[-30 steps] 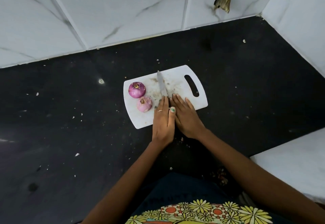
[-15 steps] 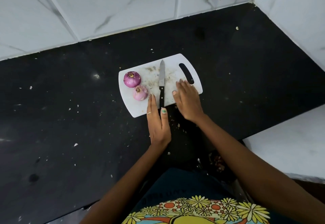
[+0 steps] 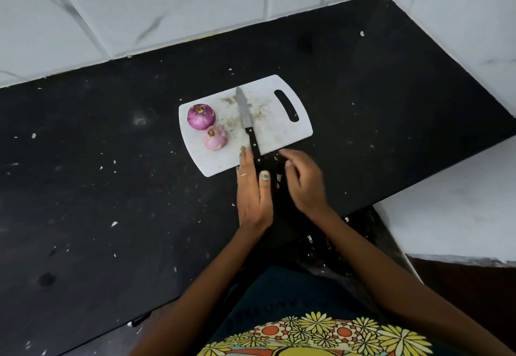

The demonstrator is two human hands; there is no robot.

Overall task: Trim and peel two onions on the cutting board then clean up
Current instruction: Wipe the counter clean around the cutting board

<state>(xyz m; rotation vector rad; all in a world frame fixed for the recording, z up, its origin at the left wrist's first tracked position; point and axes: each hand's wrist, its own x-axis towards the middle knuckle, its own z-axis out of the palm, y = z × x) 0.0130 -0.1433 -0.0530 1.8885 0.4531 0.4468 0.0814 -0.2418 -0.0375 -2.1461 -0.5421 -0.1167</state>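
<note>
**Sweeping scraps off the near edge**

Pulling my right hand (image 3: 303, 181) back off the cutting board (image 3: 279, 137), fingers curled over scraps, though I cannot tell if it grips any. My left hand (image 3: 252, 188) lies flat, nothing held. The knife (image 3: 247, 121) and both peeled onions (image 3: 208, 125) remain on the board.

Light was even and soft, bright on the white wall tiles (image 3: 167, 6), dull on the black counter (image 3: 97, 188). Right hand (image 3: 304, 182) was motion-blurred at its fingers; board beyond the fingertips stayed sharp. Wide-angle bending showed at edges.
</note>
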